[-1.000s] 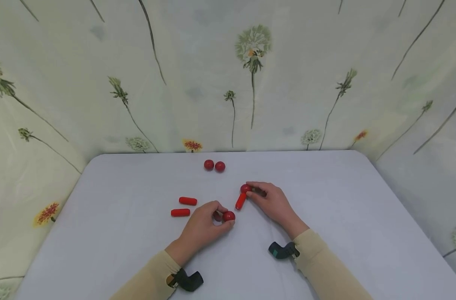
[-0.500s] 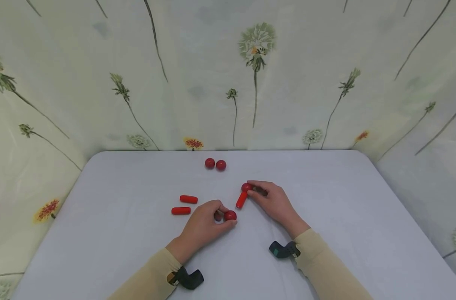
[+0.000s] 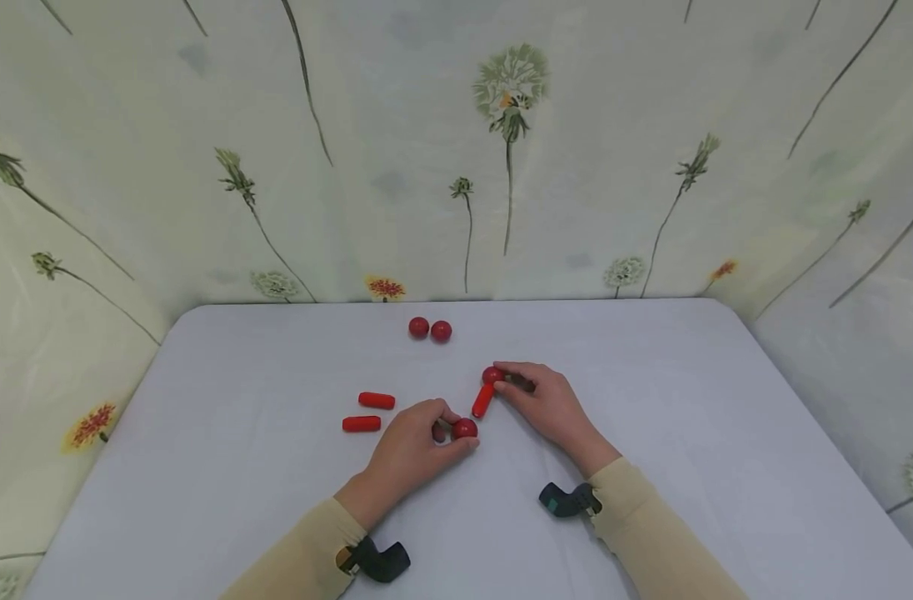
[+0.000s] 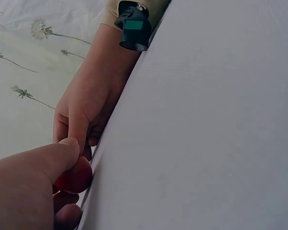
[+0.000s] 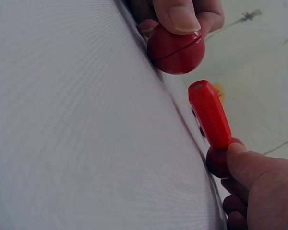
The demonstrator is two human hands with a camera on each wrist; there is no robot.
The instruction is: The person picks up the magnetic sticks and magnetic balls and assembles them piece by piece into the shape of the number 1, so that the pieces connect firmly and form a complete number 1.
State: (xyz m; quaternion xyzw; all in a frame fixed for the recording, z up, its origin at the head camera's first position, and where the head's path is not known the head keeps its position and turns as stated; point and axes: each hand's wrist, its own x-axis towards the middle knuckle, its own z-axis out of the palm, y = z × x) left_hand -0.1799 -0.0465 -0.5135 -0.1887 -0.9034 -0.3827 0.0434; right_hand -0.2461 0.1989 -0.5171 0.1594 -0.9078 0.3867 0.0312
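My left hand [image 3: 415, 446] pinches a red ball [image 3: 466, 428] between thumb and fingers. A fine groove runs round that ball [image 5: 175, 50] in the right wrist view. Across from it, my right hand [image 3: 550, 408] grips a second red ball [image 3: 491, 375] whose side meets the end of a short, bright red faceted rod [image 3: 482, 401]. The rod's other end points at the left hand's ball, with a gap between them; a small grey spot shows in that end face in the right wrist view. Part of the right hand's ball [image 5: 217, 162] is hidden by the thumb.
Two more red rods, one farther back [image 3: 376, 401] and one nearer [image 3: 361, 424], lie left of the left hand on the white table [image 3: 239, 500]. Two red balls [image 3: 430, 329] sit side by side near its back edge. Behind hangs a flowered cloth [image 3: 396, 167].
My left hand has shifted slightly to the right, bringing its ball closer to the rod's free end. The right hand, the other rods and the back balls stay in place.
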